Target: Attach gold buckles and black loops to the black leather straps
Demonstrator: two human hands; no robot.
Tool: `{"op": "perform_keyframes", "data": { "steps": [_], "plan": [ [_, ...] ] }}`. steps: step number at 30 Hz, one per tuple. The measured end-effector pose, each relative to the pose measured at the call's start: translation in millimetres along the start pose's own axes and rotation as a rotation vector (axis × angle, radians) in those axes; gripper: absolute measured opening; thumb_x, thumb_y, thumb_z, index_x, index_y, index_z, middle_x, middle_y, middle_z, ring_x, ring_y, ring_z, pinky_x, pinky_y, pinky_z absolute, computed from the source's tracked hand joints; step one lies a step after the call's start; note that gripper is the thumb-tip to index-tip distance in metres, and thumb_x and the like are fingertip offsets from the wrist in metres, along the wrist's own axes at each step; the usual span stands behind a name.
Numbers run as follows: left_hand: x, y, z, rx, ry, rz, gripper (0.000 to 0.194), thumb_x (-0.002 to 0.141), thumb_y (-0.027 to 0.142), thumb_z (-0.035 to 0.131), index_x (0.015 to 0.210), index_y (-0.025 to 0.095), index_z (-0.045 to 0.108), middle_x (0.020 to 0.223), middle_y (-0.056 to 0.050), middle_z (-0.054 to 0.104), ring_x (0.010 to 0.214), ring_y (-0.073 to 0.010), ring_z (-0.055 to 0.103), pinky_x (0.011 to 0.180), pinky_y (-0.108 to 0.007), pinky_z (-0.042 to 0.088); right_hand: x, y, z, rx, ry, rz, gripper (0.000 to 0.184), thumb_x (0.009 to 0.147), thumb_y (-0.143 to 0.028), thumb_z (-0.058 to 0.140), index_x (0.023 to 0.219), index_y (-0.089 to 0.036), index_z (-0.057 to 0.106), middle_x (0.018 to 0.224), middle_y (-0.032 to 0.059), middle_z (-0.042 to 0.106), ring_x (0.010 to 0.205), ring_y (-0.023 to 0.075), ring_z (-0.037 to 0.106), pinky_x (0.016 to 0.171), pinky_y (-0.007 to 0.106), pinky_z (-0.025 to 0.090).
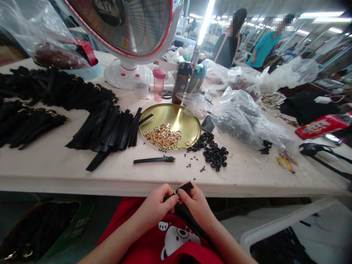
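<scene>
Just off the table's front edge, my left hand [165, 201] and my right hand [193, 200] meet above my lap. Both are closed on a black strap [186, 186] with a small gold buckle [175, 193] between the fingertips. The strap's short end sticks up by my right fingers; much of the rest is hidden by the hands. Beyond them on the table lies a finished-looking black strap with a buckle [154, 160]. Behind that, a round gold tray [189, 114] bears a heap of gold buckles [163, 137]. Black rings [216, 156] lie to its right.
Black straps [110, 128] are piled on the left. A fan [129, 73], a pink cup [158, 84] and bottles [181, 82] stand at the back. Plastic bags [242, 117] and yellow-handled pliers [284, 163] lie right. Two people [265, 47] are in the background.
</scene>
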State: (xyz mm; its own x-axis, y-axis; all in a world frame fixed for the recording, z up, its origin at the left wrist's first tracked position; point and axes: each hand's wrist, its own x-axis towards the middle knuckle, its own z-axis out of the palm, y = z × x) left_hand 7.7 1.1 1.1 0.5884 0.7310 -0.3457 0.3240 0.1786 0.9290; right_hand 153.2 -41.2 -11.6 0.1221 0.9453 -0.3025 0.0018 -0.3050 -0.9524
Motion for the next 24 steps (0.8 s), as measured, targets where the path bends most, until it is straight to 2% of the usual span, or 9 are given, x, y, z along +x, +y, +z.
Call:
{"op": "perform_keyframes", "data": {
  "steps": [3,5,8,11,14,18,22,24],
  "plan": [
    [7,-4,-0.6,-0.038,0.014,-0.017,0.026,0.077,0.040,0.049,0.066,0.018,0.041,0.052,0.005,0.051,0.050,-0.0097,0.042,0.050,-0.021,0.033,1,-3,2,-0.248,0.157,-0.163,0.012,0.074,-0.031,0.056,0.072,-0.020,0.052,0.062,-0.0021,0.052,0.058,0.0131,0.047,0.056,0.025,0.038],
    [10,-4,-1.3,-0.043,0.021,-0.022,0.028,0.077,0.042,0.050,0.065,0.018,0.041,0.049,0.006,0.049,0.047,-0.0090,0.039,0.049,-0.020,0.031,3,-6,2,-0.318,0.190,-0.193,0.010,0.074,-0.028,0.055,0.071,-0.020,0.052,0.062,-0.0022,0.051,0.059,0.0132,0.046,0.056,0.025,0.038],
    [13,-1,-3.2,-0.018,0.012,-0.009,0.030,0.076,0.043,0.051,0.065,0.018,0.040,0.050,0.005,0.050,0.048,-0.0091,0.039,0.049,-0.020,0.031,7,-10,0,-0.208,0.093,-0.133,0.011,0.076,-0.029,0.053,0.070,-0.020,0.049,0.059,-0.0036,0.048,0.056,0.0121,0.045,0.054,0.024,0.037],
    [13,3,-5.8,0.022,-0.016,0.047,0.027,0.079,0.042,0.048,0.068,0.017,0.046,0.061,0.001,0.057,0.057,-0.0111,0.047,0.055,-0.022,0.035,11,-8,-2,-0.028,-0.014,-0.031,0.016,0.078,-0.033,0.052,0.070,-0.020,0.047,0.057,-0.0045,0.048,0.054,0.0116,0.045,0.053,0.024,0.038],
    [16,4,-7.9,0.031,-0.052,0.045,0.025,0.080,0.039,0.046,0.069,0.016,0.049,0.065,0.000,0.058,0.061,-0.0119,0.049,0.058,-0.022,0.036,12,-4,-3,0.004,-0.022,-0.007,0.016,0.079,-0.034,0.050,0.072,-0.021,0.047,0.056,-0.0043,0.049,0.054,0.0122,0.047,0.053,0.024,0.038],
    [27,2,-8.1,0.003,-0.010,-0.020,0.028,0.079,0.041,0.047,0.064,0.017,0.046,0.055,0.004,0.051,0.053,-0.0105,0.042,0.053,-0.021,0.033,12,-2,-4,-0.118,0.076,-0.128,0.012,0.083,-0.033,0.047,0.078,-0.021,0.049,0.063,-0.0019,0.053,0.057,0.0131,0.050,0.053,0.025,0.040],
    [39,-2,-5.8,0.074,0.088,-0.022,0.031,0.076,0.047,0.049,0.063,0.018,0.045,0.054,0.004,0.051,0.054,-0.0122,0.044,0.052,-0.022,0.032,11,-5,-7,-0.244,0.041,-0.265,0.016,0.086,-0.029,0.042,0.092,-0.021,0.055,0.084,0.0042,0.061,0.076,0.0169,0.056,0.068,0.028,0.043],
    [42,-1,-3.8,0.132,0.119,-0.024,0.028,0.077,0.047,0.049,0.076,0.018,0.050,0.061,0.002,0.057,0.058,-0.0144,0.050,0.054,-0.023,0.034,11,-6,-9,-0.302,0.028,-0.312,0.020,0.087,-0.026,0.040,0.098,-0.022,0.056,0.090,0.0054,0.060,0.083,0.0179,0.056,0.074,0.030,0.043]
  ]
}}
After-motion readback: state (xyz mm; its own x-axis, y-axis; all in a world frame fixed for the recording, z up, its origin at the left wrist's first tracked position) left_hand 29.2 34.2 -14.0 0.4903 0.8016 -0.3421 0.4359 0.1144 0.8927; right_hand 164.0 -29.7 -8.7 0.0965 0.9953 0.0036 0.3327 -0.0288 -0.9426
